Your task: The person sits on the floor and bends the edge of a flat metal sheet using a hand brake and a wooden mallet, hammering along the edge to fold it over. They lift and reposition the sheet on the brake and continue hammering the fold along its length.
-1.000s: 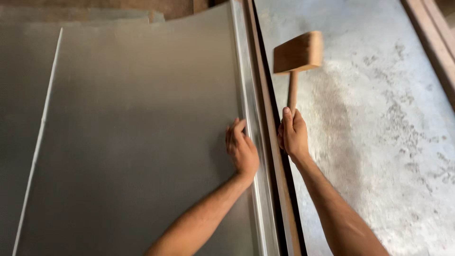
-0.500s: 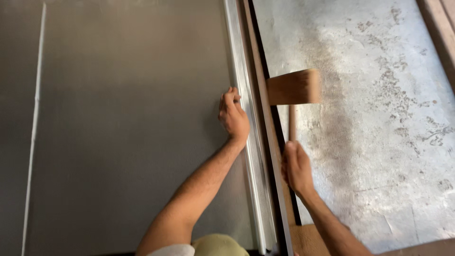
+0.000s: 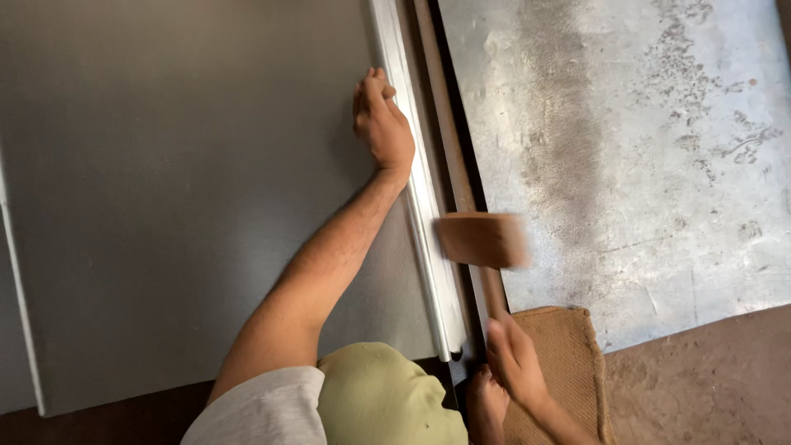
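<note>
The big grey metal sheet point(image 3: 181, 206) fills the left and centre of the frame, and compared with one second ago it sits lower and closer in the view, so more of its near end shows at the bottom. Its folded edge point(image 3: 416, 189) runs from the top centre down to the lower centre, beside a dark brown bar point(image 3: 445, 140); to the right lies a worn, spotted metal plate point(image 3: 643, 148), and a brown mat point(image 3: 564, 363) is at the lower right. The left hand point(image 3: 381, 124) is now higher in the picture, in the upper centre, lying flat and open with the fingers stretched on the sheet just beside the fold; it grips nothing. The wooden mallet point(image 3: 482, 241) has come down from the upper part of the frame to the centre right, blurred, with its head just beside the fold. The right hand point(image 3: 515, 363), low in the frame, is closed around the mallet handle. I judge the hammering on the fold has moved toward the near end.
</note>
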